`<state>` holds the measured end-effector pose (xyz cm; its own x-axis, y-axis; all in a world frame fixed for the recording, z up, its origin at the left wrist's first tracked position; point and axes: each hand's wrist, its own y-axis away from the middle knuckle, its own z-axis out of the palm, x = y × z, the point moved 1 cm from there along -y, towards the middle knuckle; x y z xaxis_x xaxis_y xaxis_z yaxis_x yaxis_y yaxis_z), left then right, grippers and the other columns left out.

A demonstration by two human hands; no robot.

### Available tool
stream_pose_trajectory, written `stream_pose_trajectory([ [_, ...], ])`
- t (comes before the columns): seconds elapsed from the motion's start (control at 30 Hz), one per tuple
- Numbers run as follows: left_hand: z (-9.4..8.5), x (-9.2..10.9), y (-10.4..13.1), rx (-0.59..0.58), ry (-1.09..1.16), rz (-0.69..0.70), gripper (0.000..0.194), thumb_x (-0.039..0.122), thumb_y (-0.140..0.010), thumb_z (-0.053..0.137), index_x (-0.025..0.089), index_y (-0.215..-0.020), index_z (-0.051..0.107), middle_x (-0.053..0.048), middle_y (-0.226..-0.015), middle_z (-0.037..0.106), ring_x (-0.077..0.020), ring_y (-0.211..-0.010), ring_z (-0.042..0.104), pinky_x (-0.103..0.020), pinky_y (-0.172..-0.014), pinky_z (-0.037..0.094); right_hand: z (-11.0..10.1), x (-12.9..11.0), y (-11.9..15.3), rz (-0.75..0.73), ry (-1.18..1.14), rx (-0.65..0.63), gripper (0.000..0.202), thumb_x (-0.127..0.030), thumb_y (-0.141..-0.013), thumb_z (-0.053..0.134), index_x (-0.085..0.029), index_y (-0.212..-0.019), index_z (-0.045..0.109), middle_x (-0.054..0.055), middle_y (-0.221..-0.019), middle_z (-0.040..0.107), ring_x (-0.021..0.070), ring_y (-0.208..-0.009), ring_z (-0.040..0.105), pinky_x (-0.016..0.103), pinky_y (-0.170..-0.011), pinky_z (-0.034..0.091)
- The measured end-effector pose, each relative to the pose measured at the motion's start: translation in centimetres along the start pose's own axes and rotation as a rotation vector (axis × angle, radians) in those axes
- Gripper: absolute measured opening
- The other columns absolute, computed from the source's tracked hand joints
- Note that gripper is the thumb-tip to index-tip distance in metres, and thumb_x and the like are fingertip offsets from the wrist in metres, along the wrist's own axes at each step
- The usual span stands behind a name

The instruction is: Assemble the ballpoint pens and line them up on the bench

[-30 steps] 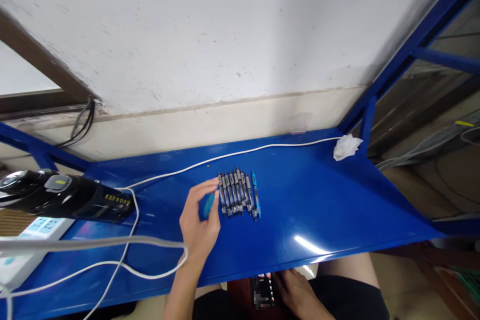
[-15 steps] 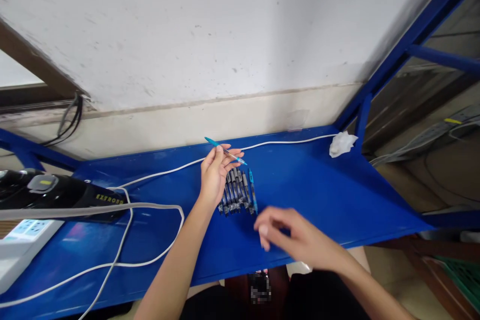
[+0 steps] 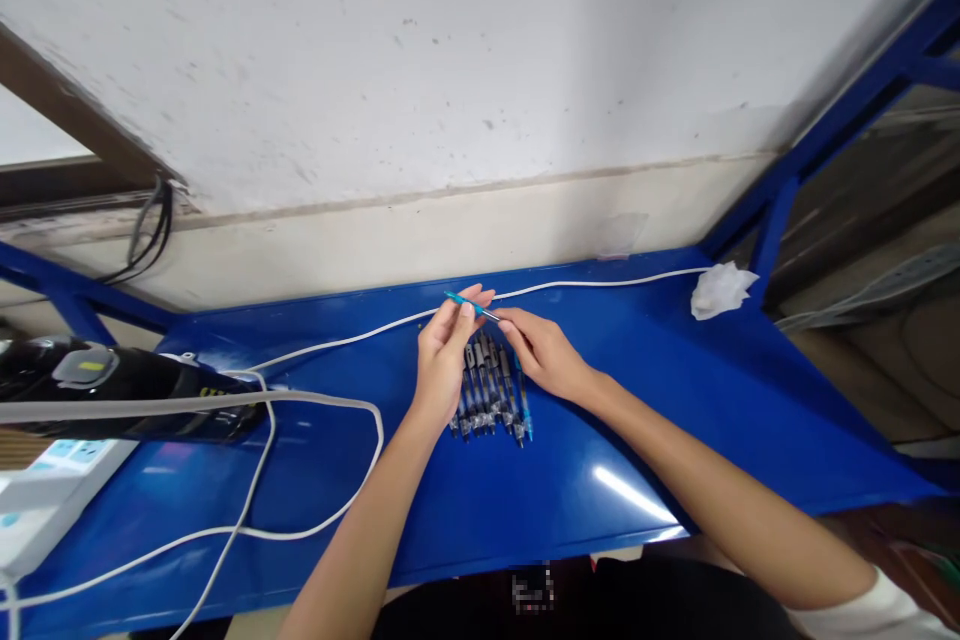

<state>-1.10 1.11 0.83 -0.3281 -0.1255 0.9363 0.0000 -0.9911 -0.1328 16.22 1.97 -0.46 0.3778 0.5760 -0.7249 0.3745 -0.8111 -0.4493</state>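
Note:
A light-blue pen [image 3: 466, 304] is pinched between the thumb and fingers of my left hand [image 3: 444, 345], tilted down toward the right. My right hand [image 3: 546, 352] has its thumb and forefinger closed on the pen's lower right end. Beneath both hands lies a row of dark pens [image 3: 487, 390], several side by side, with clear wrap around their lower ends. At the right end of that row is another blue pen [image 3: 526, 412], its upper part hidden by my right hand.
A white cable [image 3: 375, 330] runs along the back of the blue table [image 3: 600, 460]. Crumpled white tissue [image 3: 721, 290] sits at the back right. On the left are a black device [image 3: 150, 385], a white power strip [image 3: 60, 490] and looping cables.
My right hand has moved up and left from the table's front to the pen and closed on its lower end. My left hand still holds the pen. The view has shifted slightly.

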Motion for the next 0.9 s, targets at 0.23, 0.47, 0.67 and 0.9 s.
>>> stream_pose_trajectory([
  [0.23, 0.2, 0.4, 0.1, 0.023, 0.058, -0.001, 0.040, 0.045, -0.106, 0.068, 0.021, -0.137, 0.073, -0.015, -0.136, 0.078, -0.0298, -0.136, 0.069, -0.050, -0.121, 0.051, -0.3, 0.8, 1.2, 0.018, 0.146, -0.071, 0.036, -0.042, -0.120, 0.034, -0.021, -0.126, 0.062, 0.009, -0.112, 0.076, 0.0219, -0.095, 0.072, 0.034, -0.084, 0.054],
  [0.47, -0.5, 0.1, -0.3, 0.086, -0.016, 0.074, 0.018, 0.037, -0.099, 0.080, 0.021, -0.105, 0.083, -0.008, -0.109, 0.084, -0.0234, -0.108, 0.079, -0.043, -0.111, 0.058, -0.1, 1.1, 1.4, 0.021, 0.136, -0.117, 0.037, -0.042, -0.120, 0.031, -0.020, -0.124, 0.061, 0.007, -0.105, 0.075, 0.0195, -0.085, 0.070, 0.030, -0.075, 0.047],
  [0.67, -0.8, -0.1, -0.4, 0.215, -0.078, 0.079, 0.018, 0.035, -0.090, 0.088, 0.020, -0.097, 0.084, -0.007, -0.099, 0.085, -0.0252, -0.101, 0.081, -0.046, -0.109, 0.058, 0.2, 1.2, 1.3, 0.009, 0.149, -0.108, 0.037, -0.042, -0.120, 0.030, -0.021, -0.115, 0.061, 0.006, -0.096, 0.072, 0.0183, -0.079, 0.065, 0.029, -0.073, 0.045],
  [0.9, -1.7, -0.8, -0.9, 0.301, -0.127, 0.057, 0.025, 0.038, -0.083, 0.094, 0.018, -0.086, 0.079, -0.003, -0.081, 0.079, -0.0168, -0.079, 0.076, -0.031, -0.086, 0.059, 0.1, 1.1, 1.2, -0.019, 0.162, -0.091, 0.040, -0.044, -0.120, 0.030, -0.020, -0.116, 0.062, 0.007, -0.098, 0.073, 0.0187, -0.080, 0.066, 0.030, -0.074, 0.047],
])
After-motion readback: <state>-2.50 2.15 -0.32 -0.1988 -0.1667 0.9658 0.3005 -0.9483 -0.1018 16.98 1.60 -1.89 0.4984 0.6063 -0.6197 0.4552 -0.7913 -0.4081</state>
